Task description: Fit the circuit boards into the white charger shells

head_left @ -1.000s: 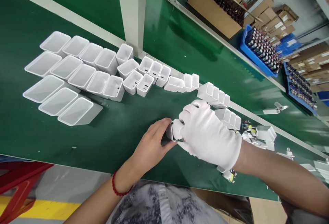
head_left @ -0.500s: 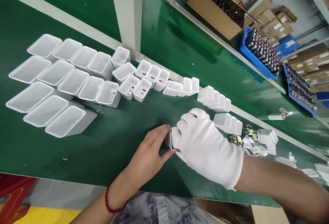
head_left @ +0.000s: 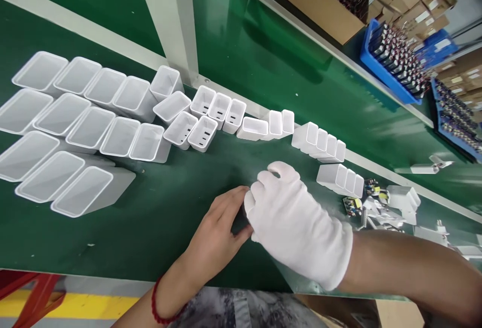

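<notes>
My bare left hand (head_left: 218, 232), with a red cord at its wrist, is closed around the left side of a small item just above the green table (head_left: 181, 187). In the earlier frame that item shows as a white plastic case; now the hands hide nearly all of it. My right hand (head_left: 293, 222), in a white glove, covers the item from the right with its fingers bent over it. Rows of open white cases (head_left: 90, 127) stand at the left. Smaller white cases (head_left: 203, 132) continue past the hands towards the right.
Circuit boards (head_left: 353, 206) and loose white parts (head_left: 402, 200) lie at the right. Behind are a metal post (head_left: 173, 16), a cardboard box (head_left: 316, 4) and a blue tray of parts (head_left: 391, 62). A red stool (head_left: 37, 298) is at the lower left.
The view has shifted a little. My gloved fingers have moved over the top of the case, which showed between my hands before and is now almost hidden.
</notes>
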The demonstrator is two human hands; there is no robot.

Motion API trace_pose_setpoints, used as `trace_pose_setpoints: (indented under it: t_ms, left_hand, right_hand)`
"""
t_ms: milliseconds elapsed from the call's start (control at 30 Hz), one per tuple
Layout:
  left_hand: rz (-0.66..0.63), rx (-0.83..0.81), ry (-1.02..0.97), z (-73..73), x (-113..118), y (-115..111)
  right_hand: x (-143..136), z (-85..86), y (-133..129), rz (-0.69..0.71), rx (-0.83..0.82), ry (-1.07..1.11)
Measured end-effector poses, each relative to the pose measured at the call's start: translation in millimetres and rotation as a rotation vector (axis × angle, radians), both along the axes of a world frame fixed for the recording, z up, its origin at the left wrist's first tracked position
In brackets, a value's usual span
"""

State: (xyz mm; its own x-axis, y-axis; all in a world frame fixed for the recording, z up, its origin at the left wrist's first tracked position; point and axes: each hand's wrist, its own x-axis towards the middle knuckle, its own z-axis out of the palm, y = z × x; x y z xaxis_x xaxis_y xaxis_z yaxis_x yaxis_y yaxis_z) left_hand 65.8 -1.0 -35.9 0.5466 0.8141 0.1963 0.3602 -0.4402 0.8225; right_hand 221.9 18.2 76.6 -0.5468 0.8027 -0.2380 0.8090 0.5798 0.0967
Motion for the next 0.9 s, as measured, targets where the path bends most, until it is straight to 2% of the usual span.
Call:
trace_pose_setpoints:
  t_ms: [67, 133, 200, 267, 333, 433, 500, 600, 667, 767, 833, 900]
  left_hand:
    - [-0.003, -0.013, -0.011, -0.6, -0.1, -0.7]
    - [0.001, -0.013, -0.018, -2.0, 0.2, -1.7]
    - [0.007, -0.022, -0.016, -3.3, 0.5, -2.4]
    - [0.002, -0.06, -0.012, -3.2, 0.3, -2.0]
    - [-0.013, -0.118, -0.023, -1.0, -0.7, -1.0]
    - [-0.005, -0.204, -0.057, 6.2, -2.6, -0.9]
    - [0.003, -0.23, -0.08, 12.5, -2.4, -3.2]
    - [-0.017, -0.215, -0.12, 22.5, 1.6, -11.0]
    - [-0.016, -0.179, -0.139, 28.2, 5.3, -18.0]
    - [0.035, -0.183, -0.106, 35.2, 6.4, -26.5]
    - [0.007, -0.272, -0.062, 39.1, 1.3, -27.3]
    - [-0.085, -0.412, -0.04, 42.5, -7.0, -23.0]
  right_hand:
    - [6.6, 7.0, 0.6, 0.032, 0.005, 0.027]
    - [20.9, 13.8, -8.1, -0.023, 0.114, 0.194]
    - [39.2, 14.5, -27.3, -0.208, 0.286, 0.404]
    - [54.7, 5.9, -53.3, -0.431, 0.315, 0.559]
    - [62.1, -10.5, -79.6, -0.633, 0.138, 0.694]
    - [54.5, -38.2, -106.6, -0.86, -0.168, 0.898]
    - [41.5, -50.9, -112.6, -0.922, -0.355, 1.104]
    - [21.5, -58.4, -108.8, -0.898, -0.605, 1.504]
    - [12.0, -59.7, -104.2, -0.914, -0.689, 1.682]
    - [5.2, -64.5, -100.6, -0.975, -0.723, 1.793]
    - [5.1, -70.5, -100.3, -0.997, -0.71, 1.848]
    - [7.2, -76.6, -100.4, -0.977, -0.72, 1.901]
